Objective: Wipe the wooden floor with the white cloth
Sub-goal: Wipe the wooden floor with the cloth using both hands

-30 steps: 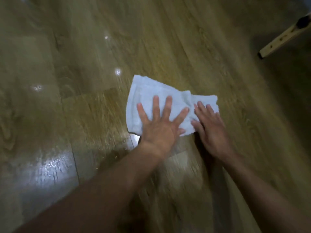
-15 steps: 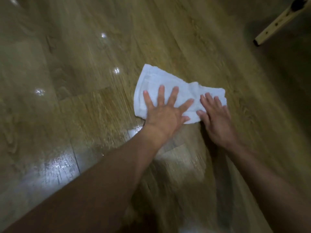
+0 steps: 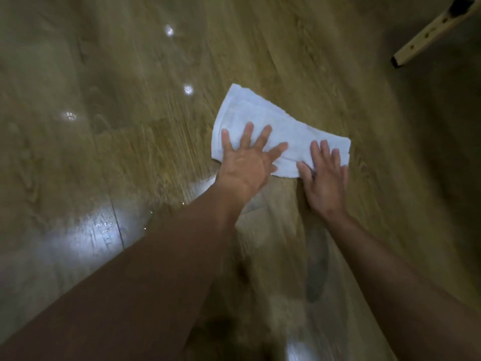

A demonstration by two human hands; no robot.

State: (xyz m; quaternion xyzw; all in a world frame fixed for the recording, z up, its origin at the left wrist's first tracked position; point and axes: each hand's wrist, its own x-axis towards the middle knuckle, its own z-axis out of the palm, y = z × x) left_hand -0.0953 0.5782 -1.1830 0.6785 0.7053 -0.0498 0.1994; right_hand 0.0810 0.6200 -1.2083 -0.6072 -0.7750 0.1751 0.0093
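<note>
White cloth (image 3: 260, 121) — rumpled oblong — lies on wooden floor (image 3: 130, 157) beneath flat left hand (image 3: 244, 166) and right hand (image 3: 325, 183).

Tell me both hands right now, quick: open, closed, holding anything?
Left hand: open, fingers spread, pressing flat on the white cloth.
Right hand: open, fingers straight, pressing on the right end of the white cloth.

Wood floor (image 3: 156, 61) glossy, wet-looking; cloth (image 3: 260, 121) prob. terry.

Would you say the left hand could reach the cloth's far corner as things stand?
Probably yes: the left hand presses flat on the cloth, and nothing lies between it and that corner.
</note>
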